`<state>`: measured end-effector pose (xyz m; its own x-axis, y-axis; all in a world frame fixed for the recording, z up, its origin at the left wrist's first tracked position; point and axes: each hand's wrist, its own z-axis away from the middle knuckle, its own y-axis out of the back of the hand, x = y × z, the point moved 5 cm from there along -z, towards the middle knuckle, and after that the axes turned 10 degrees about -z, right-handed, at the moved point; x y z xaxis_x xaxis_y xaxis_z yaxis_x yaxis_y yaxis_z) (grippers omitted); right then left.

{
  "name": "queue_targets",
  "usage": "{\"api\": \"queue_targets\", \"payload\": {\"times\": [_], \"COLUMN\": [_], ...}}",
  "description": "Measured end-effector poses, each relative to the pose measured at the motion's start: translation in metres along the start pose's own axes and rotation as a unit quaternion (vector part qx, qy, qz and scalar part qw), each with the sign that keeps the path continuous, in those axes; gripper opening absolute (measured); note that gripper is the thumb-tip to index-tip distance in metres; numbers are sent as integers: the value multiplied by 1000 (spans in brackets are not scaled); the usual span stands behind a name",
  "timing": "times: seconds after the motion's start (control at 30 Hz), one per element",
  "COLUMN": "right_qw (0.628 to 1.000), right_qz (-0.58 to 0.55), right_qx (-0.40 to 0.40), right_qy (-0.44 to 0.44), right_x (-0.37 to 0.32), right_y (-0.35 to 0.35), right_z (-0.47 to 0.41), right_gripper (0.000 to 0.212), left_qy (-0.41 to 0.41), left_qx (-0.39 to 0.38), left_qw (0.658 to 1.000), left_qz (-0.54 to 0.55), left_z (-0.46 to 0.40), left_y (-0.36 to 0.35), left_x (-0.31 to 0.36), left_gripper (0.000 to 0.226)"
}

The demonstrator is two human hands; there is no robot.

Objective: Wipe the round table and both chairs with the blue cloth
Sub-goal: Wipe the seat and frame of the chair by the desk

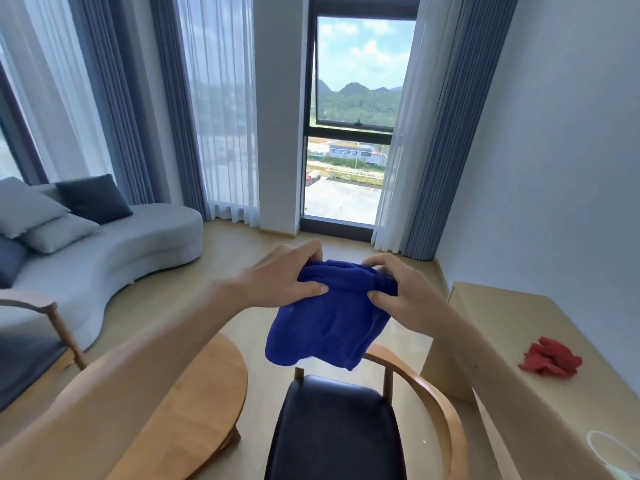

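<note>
— Hands first: where are they?

— Both arms are stretched out in front of me. My left hand [284,275] and right hand [398,289] each pinch the bunched top edge of the blue cloth [329,323], thumbs underneath, fingers curled over.

— And the cloth?

— In the air above the chair [346,427]. Its gathered edge runs side to side between my hands; the rest hangs down, soft and fuzzy.

— Surroundings?

— Dark padded seat, curved wooden armrests. The round table [194,403] of pale wood is left; a red cloth [550,358] lies crumpled on the worktop [519,317] to the right.
</note>
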<state>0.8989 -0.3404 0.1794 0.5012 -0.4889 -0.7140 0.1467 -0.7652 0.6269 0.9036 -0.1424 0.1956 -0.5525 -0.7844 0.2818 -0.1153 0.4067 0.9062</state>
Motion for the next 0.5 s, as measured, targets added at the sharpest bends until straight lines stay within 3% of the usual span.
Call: {"api": "queue_targets", "payload": {"times": [0.1,0.17,0.3,0.4,0.5], "right_qw": [996,994,999,993,967], "right_qz": [-28,-16,31,-113,-250], "right_qx": [-78,-102,-27,13,21], "right_qy": [-19,-19,-11,-31,-32], "right_x": [-17,-25,-44,-61,-81], "right_y": [-20,-33,-31,-39,-65], "right_z": [2,2,-6,-9,-11], "right_gripper": [61,61,42,28,24], "left_qy": [-21,-24,15,78,123], "left_qx": [23,31,6,14,25], "left_qw": [999,999,998,983,945], "left_qz": [10,22,66,166,302], "left_z": [11,20,47,73,104], "left_y": [11,20,38,48,49], "left_x": [11,12,-14,-45,-69], "left_gripper": [23,26,24,27,49]}}
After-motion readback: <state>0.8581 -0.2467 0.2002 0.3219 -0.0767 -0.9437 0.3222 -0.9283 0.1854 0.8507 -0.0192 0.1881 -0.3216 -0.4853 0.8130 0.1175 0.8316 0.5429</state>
